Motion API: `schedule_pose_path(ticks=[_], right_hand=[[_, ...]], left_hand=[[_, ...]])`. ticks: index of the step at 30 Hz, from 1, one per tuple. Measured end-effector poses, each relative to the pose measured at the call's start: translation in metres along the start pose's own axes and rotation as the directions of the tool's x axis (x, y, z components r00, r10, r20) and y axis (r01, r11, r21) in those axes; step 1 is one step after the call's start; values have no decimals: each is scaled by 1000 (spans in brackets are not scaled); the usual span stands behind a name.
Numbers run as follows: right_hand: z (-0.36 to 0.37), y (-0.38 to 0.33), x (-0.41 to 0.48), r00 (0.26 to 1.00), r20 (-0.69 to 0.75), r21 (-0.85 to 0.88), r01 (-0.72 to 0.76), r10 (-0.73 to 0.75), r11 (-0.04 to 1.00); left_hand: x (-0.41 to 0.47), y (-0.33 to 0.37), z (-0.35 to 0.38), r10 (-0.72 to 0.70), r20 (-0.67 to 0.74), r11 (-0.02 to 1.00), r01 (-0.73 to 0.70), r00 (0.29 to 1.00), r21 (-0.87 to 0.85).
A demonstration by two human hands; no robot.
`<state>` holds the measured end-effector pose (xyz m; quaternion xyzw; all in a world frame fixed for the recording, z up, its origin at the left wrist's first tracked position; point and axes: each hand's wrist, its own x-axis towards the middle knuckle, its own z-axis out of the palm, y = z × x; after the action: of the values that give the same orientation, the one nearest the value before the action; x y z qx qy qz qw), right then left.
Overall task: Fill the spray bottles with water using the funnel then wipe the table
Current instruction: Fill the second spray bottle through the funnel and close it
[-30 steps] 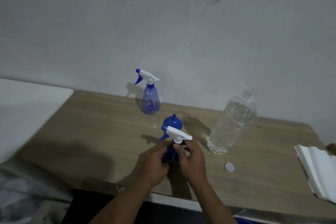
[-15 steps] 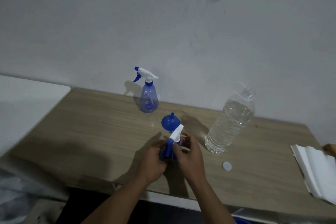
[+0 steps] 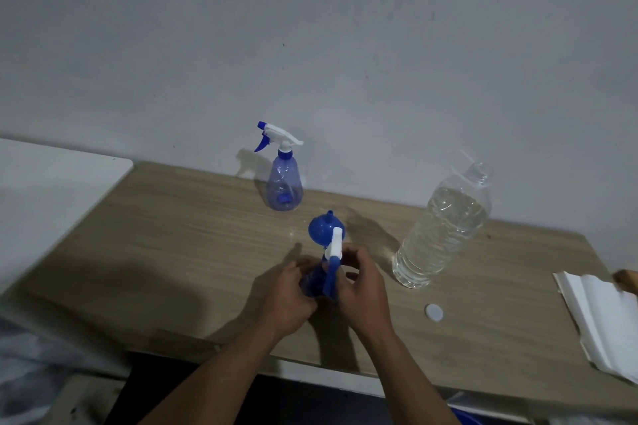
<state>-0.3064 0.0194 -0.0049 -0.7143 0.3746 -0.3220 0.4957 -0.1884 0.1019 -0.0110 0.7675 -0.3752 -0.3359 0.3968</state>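
Uncapping, seemingly: gripping bottle near table's front edge with left hand, pinching spray head with right hand, twisting. Next calling for lifting head off, seating funnel, lying just behind, in neck, then pouring from water bottle. Since a second ago: nozzle swinging from leftward to toward camera.

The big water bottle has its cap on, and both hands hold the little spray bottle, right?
Not quite. The head view shows the big water bottle with its neck open; its white cap lies on the table beside it. The left hand and right hand do hold the little spray bottle.
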Motion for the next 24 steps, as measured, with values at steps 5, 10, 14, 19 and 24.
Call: schedule_pose_path(ticks=[5,10,14,19,24], right_hand=[[0,0,0,1000,1,26,-2,2,1000],[3,0,3,1000,-3,-1,6,-6,1000],[2,0,2,1000,11,-31,22,-22,999],[0,2,5,999,31,-63,22,-20,998],[-1,-4,2,999,-1,-67,39,-39,997]], left_hand=[[5,-4,0,-15,11,1000,15,1000,-21],[4,-3,-2,-19,27,999,20,999,-41],[3,1,-6,7,22,1000,-7,1000,11],[2,2,-10,30,35,999,-31,999,32],[2,6,-11,10,51,1000,-11,999,19]])
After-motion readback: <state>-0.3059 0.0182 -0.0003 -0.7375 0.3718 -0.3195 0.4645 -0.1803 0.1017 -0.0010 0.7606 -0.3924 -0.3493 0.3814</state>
